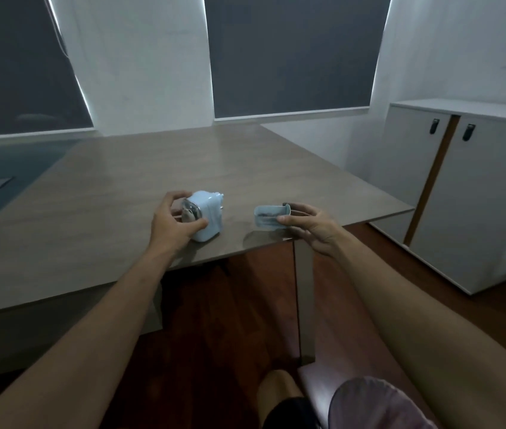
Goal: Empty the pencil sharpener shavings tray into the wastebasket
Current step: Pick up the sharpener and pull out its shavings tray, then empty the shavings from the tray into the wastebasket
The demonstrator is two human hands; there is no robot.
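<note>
Knee and foot: a bare knee and a pale slipper-like shape sit at the bottom edge, above a dark reddish wood floor.
Forearms: both bare arms reach forward from the lower corners toward the near edge of the table.
Left hand: the left hand is wrapped around the pencil sharpener from its left side, thumb against the lower front and fingers curled over the top, clamped on the body.
Pencil sharpener: pale blue, standing on the table near its front edge, with a silver round face and crank turned toward the left hand.
Right hand: the right hand holds the shavings tray by its right end, thumb below and fingers closed on it.
Shavings tray: a small translucent blue drawer, out of the sharpener and well apart from it to the right, held above the table's near right corner; dark bits show inside, though too small to make out.
Table: wood-grain top, wide, running back to the wall; a grey leg drops from the near corner.
Cabinet: a white two-door cabinet with dark handles stands to the right, on the floor.
Windows: two windows with dark grey blinds fill the far wall behind the table.
</note>
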